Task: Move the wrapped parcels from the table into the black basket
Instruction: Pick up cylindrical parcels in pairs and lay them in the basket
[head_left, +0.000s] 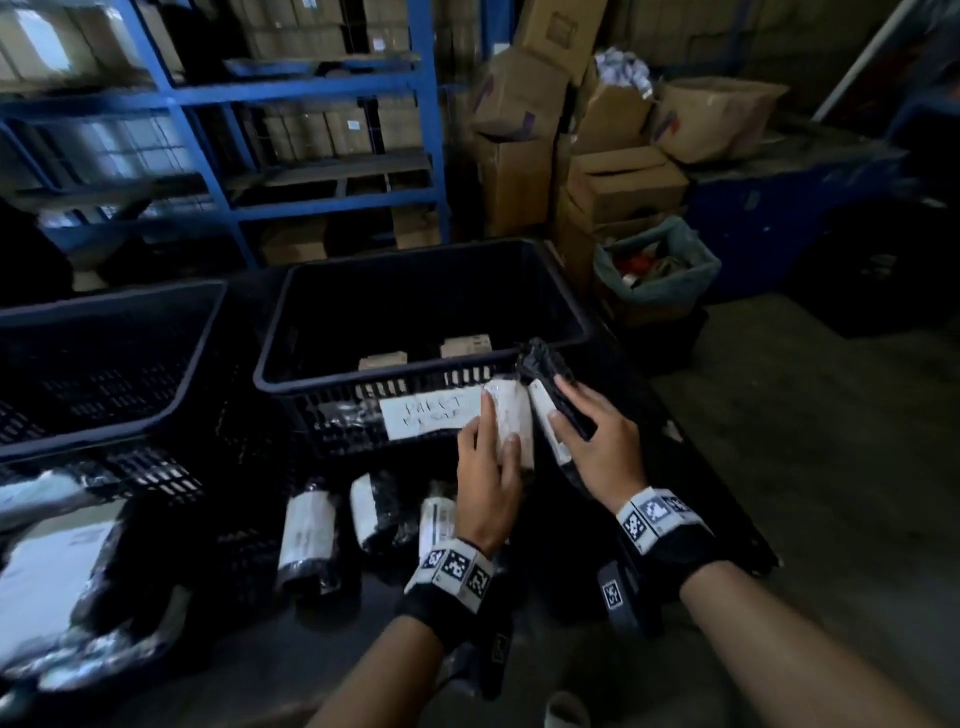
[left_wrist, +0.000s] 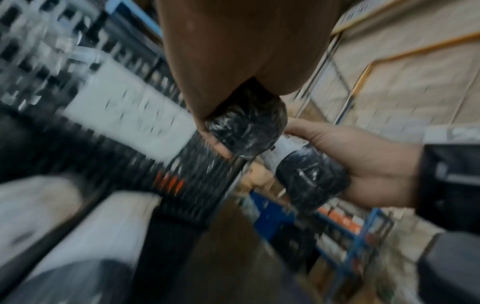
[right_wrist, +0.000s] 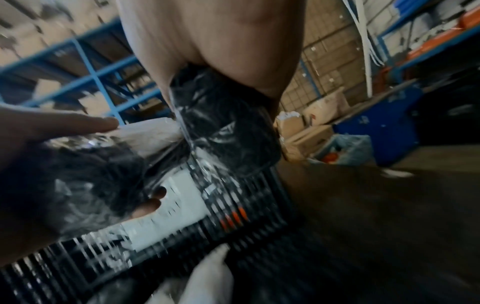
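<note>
Black plastic wrap covers both parcels in hand — the left hand (head_left: 488, 467) has its fingers curled round one (head_left: 511, 421), the right hand (head_left: 597, 441) clamps another (head_left: 550, 384), both just short of the black basket (head_left: 322, 384) rim. More parcels (head_left: 306, 535) lie on the table (head_left: 322, 649). Slick wrap could slip, or a parcel could catch the near rim and drop outside. A handwritten sign (head_left: 428, 413) on the basket seems to begin "PAKET"; the rest is blurred.

Two black-wrapped labelled parcels (head_left: 511, 421) beside basket (head_left: 291, 322)
</note>
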